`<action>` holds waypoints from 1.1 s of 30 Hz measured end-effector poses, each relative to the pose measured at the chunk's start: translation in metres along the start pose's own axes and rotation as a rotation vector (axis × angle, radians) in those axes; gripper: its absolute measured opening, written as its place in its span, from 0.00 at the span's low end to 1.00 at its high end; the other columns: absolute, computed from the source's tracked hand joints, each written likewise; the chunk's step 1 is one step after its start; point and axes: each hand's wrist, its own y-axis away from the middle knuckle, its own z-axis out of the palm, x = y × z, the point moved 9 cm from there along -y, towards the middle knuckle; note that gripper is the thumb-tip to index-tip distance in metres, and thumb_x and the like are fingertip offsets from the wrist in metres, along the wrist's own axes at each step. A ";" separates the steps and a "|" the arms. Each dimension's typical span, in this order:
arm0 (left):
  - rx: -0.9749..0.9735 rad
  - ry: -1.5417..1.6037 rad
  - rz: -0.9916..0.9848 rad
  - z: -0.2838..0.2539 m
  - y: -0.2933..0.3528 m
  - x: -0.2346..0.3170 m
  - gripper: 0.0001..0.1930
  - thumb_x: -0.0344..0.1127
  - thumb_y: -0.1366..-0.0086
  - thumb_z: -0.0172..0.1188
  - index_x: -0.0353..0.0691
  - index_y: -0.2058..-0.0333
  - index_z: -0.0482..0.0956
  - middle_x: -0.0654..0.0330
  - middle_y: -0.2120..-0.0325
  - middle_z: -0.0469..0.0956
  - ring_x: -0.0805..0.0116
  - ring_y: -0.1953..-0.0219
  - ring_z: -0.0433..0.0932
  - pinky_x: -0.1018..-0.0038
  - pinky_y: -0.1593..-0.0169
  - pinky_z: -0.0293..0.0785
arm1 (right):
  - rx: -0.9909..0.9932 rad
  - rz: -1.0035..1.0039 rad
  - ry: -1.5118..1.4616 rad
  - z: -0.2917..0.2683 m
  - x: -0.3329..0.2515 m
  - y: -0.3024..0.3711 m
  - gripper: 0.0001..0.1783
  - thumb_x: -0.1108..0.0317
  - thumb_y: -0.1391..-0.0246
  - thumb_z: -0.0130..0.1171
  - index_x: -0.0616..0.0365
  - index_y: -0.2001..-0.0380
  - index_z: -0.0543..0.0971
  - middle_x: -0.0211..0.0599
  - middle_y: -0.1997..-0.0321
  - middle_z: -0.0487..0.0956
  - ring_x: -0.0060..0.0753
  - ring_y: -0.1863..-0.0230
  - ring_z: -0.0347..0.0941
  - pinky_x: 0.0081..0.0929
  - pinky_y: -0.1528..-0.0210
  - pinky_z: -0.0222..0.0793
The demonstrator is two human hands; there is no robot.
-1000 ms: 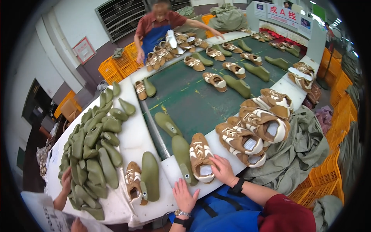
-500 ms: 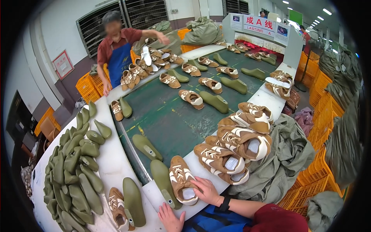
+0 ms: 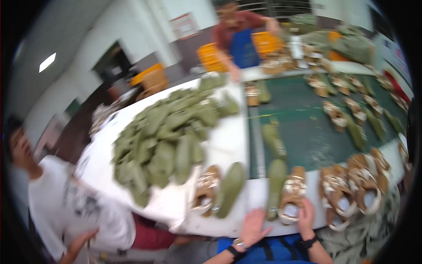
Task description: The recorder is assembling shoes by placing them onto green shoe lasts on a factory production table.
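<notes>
A brown and white sneaker (image 3: 293,189) sits at the table's near edge. My right hand (image 3: 306,216) rests against the right side of its heel, fingers stretched out. My left hand (image 3: 254,226) lies flat on the white table edge, fingers extended and holding nothing. Between the two hands, beside the sneaker, is a green shoe last (image 3: 276,187). Farther left, a second sneaker (image 3: 205,190) and a second green last (image 3: 231,189) lie side by side. Several more sneakers (image 3: 336,189) are heaped to the right of my right hand. The picture is blurred by motion.
A big pile of green lasts (image 3: 171,132) covers the white table (image 3: 220,149) on the left. Sneakers and lasts lie on the green conveyor belt (image 3: 303,132). A co-worker (image 3: 241,39) stands at the far side, and a person in a white shirt (image 3: 79,207) is at left.
The view has swung left, bringing the person in the white shirt into sight. My right hand stays by the sneaker's heel, my left hand on the table edge.
</notes>
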 end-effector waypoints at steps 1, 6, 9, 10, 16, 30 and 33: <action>-0.001 -0.028 -0.024 0.002 0.002 0.002 0.36 0.54 0.43 0.56 0.33 0.43 0.62 0.48 0.40 0.60 0.49 0.39 0.59 0.55 0.41 0.56 | -0.004 0.033 0.009 -0.003 0.003 0.000 0.22 0.74 0.51 0.49 0.61 0.50 0.72 0.52 0.44 0.69 0.52 0.41 0.62 0.42 0.38 0.53; 0.027 -0.046 -0.130 0.000 0.023 -0.013 0.38 0.55 0.42 0.55 0.34 0.41 0.59 0.50 0.38 0.56 0.51 0.37 0.55 0.55 0.38 0.53 | -0.086 -0.015 -0.017 0.013 -0.008 0.001 0.21 0.69 0.45 0.45 0.63 0.47 0.70 0.55 0.42 0.67 0.54 0.41 0.61 0.42 0.38 0.52; 0.044 -0.060 -0.144 0.000 0.025 -0.011 0.38 0.54 0.42 0.55 0.34 0.40 0.57 0.51 0.38 0.55 0.52 0.36 0.54 0.57 0.38 0.52 | -0.130 0.027 0.001 0.017 0.004 0.001 0.21 0.69 0.41 0.42 0.63 0.45 0.68 0.51 0.41 0.66 0.49 0.38 0.59 0.37 0.37 0.51; 0.035 -0.044 -0.123 0.004 0.021 -0.008 0.38 0.55 0.41 0.54 0.35 0.40 0.56 0.51 0.37 0.54 0.52 0.36 0.54 0.57 0.38 0.52 | -0.116 0.003 -0.020 0.014 0.011 0.000 0.21 0.69 0.41 0.41 0.63 0.45 0.68 0.51 0.41 0.66 0.49 0.38 0.59 0.37 0.37 0.51; 0.068 0.015 -0.109 0.009 0.018 -0.011 0.37 0.51 0.42 0.56 0.36 0.40 0.56 0.51 0.38 0.54 0.52 0.36 0.53 0.56 0.37 0.51 | -0.100 -0.034 -0.041 0.014 0.021 -0.006 0.21 0.68 0.40 0.42 0.64 0.45 0.68 0.51 0.40 0.65 0.49 0.39 0.59 0.37 0.37 0.51; 0.121 0.102 -0.583 -0.136 0.047 -0.201 0.30 0.48 0.52 0.66 0.39 0.52 0.71 0.46 0.50 0.66 0.46 0.48 0.67 0.59 0.46 0.66 | -0.081 -0.061 -0.031 0.010 0.013 -0.013 0.21 0.69 0.43 0.45 0.65 0.47 0.69 0.53 0.43 0.68 0.51 0.40 0.61 0.39 0.38 0.52; 0.303 -0.072 -0.376 -0.132 0.047 -0.196 0.29 0.49 0.52 0.66 0.40 0.53 0.73 0.45 0.54 0.69 0.46 0.53 0.72 0.62 0.51 0.71 | -0.050 -0.134 -0.054 0.006 -0.021 -0.016 0.19 0.70 0.43 0.51 0.65 0.49 0.72 0.51 0.47 0.72 0.49 0.45 0.67 0.36 0.41 0.58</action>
